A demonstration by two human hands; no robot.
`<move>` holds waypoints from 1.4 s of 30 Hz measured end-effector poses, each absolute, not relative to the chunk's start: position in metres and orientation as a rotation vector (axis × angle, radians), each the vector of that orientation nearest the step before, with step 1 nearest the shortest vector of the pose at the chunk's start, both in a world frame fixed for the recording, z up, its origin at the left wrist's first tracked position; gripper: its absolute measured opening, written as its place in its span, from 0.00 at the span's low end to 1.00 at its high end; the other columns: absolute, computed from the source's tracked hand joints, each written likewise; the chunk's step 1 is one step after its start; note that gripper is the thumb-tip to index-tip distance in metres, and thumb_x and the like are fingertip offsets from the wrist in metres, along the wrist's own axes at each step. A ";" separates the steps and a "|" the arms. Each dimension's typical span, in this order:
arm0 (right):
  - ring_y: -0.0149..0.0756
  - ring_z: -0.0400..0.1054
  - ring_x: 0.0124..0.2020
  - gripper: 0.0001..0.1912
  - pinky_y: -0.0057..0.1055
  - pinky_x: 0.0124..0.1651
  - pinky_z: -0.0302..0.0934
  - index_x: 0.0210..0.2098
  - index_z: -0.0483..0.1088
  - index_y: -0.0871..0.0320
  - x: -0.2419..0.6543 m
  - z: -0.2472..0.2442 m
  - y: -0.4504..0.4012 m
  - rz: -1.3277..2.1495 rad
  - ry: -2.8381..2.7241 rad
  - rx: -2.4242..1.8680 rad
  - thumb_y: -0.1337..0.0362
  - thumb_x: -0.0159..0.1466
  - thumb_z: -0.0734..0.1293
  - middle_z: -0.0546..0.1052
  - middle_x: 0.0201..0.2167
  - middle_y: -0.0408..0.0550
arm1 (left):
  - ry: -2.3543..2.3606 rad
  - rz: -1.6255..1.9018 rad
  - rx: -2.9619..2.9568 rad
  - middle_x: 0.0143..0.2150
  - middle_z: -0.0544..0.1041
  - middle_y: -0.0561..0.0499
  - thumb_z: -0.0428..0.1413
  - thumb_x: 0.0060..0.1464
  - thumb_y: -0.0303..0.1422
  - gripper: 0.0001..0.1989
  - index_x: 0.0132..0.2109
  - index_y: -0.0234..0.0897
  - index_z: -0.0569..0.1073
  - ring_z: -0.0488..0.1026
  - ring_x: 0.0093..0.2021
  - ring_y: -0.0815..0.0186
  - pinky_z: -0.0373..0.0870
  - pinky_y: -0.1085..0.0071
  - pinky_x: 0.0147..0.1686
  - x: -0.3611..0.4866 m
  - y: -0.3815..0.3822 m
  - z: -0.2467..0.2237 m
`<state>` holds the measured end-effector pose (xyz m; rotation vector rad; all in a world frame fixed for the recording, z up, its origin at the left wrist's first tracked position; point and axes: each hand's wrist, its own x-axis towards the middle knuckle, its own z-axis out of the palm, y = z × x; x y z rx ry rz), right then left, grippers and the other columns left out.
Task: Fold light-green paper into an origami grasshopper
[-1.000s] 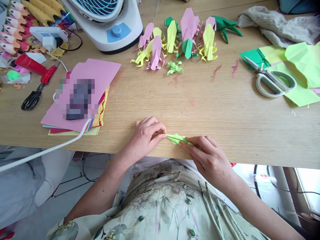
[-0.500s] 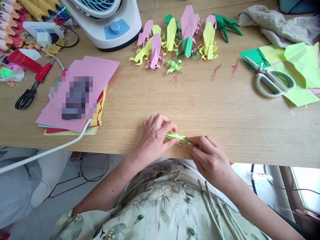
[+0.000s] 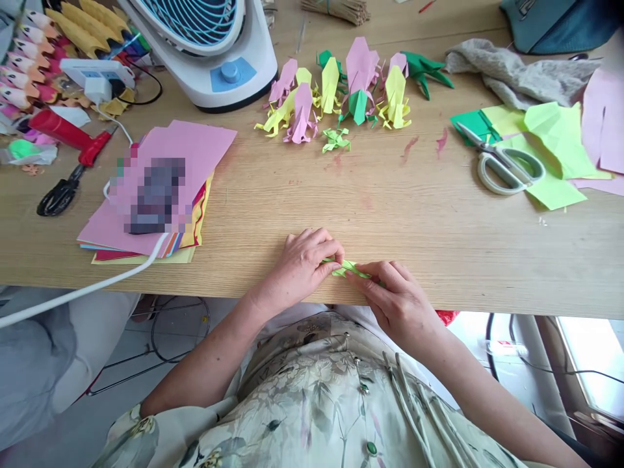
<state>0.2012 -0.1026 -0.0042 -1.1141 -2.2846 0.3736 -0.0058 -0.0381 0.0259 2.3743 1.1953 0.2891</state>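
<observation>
A narrow piece of folded light-green paper [image 3: 347, 267] is held between both hands at the table's front edge. My left hand [image 3: 308, 263] pinches its left end between thumb and fingers. On the other end, my right hand [image 3: 396, 292] is closed, with thumb and forefinger gripping the paper. The fingers hide both ends of the strip. Farther back on the table stand several folded paper figures, among them a pink one [image 3: 301, 112], a yellow one [image 3: 396, 97] and a small light-green one [image 3: 336, 138].
A white fan [image 3: 229, 71] stands at the back left. Stacked coloured paper [image 3: 209, 140] lies left, a white cable crossing its front, near a red-handled tool [image 3: 61, 130]. Scissors [image 3: 507, 170] rest beside green paper sheets [image 3: 560, 192] at right, before a grey cloth [image 3: 511, 68].
The view has shifted slightly, showing more of the table's back. Both hands still grip the green paper, which now looks flatter, with the right hand a little closer to the left.
</observation>
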 end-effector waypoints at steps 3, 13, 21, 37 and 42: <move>0.43 0.67 0.42 0.22 0.40 0.41 0.63 0.56 0.70 0.60 0.201 -0.005 -0.103 0.355 -2.290 -1.103 0.78 0.65 0.60 0.74 0.44 0.57 | 1.171 0.285 2.394 0.44 0.73 0.52 0.54 0.64 0.30 0.04 0.40 0.40 0.73 0.68 0.49 0.62 0.57 0.66 0.45 -0.008 -0.037 0.025; 0.43 0.67 0.42 0.20 0.40 0.41 0.63 0.53 0.71 0.59 0.201 -0.006 -0.103 0.332 -2.296 -1.133 0.77 0.66 0.59 0.74 0.44 0.57 | 1.112 0.614 2.310 0.41 0.75 0.49 0.45 0.62 0.20 0.14 0.44 0.37 0.73 0.72 0.45 0.65 0.68 0.68 0.45 -0.037 -0.036 0.020; 0.43 0.66 0.41 0.17 0.40 0.41 0.63 0.53 0.71 0.63 0.201 -0.006 -0.104 0.324 -2.319 -1.134 0.76 0.67 0.59 0.74 0.44 0.58 | 0.967 0.470 2.789 0.68 0.64 0.39 0.46 0.68 0.31 0.24 0.68 0.30 0.59 0.56 0.70 0.57 0.54 0.56 0.68 -0.033 -0.080 0.017; 0.42 0.68 0.43 0.20 0.41 0.45 0.65 0.56 0.68 0.59 0.226 0.001 -0.117 0.278 -2.127 -1.255 0.76 0.66 0.62 0.75 0.48 0.56 | 1.034 0.138 2.902 0.73 0.51 0.40 0.36 0.64 0.57 0.43 0.71 0.27 0.50 0.47 0.74 0.54 0.41 0.53 0.70 -0.015 -0.088 0.000; 0.43 0.68 0.45 0.19 0.42 0.47 0.65 0.56 0.69 0.58 0.220 0.000 -0.114 0.294 -2.160 -1.260 0.74 0.67 0.63 0.75 0.49 0.56 | 1.030 0.136 2.908 0.73 0.51 0.39 0.37 0.62 0.58 0.43 0.72 0.29 0.50 0.48 0.73 0.53 0.40 0.52 0.70 -0.015 -0.087 0.001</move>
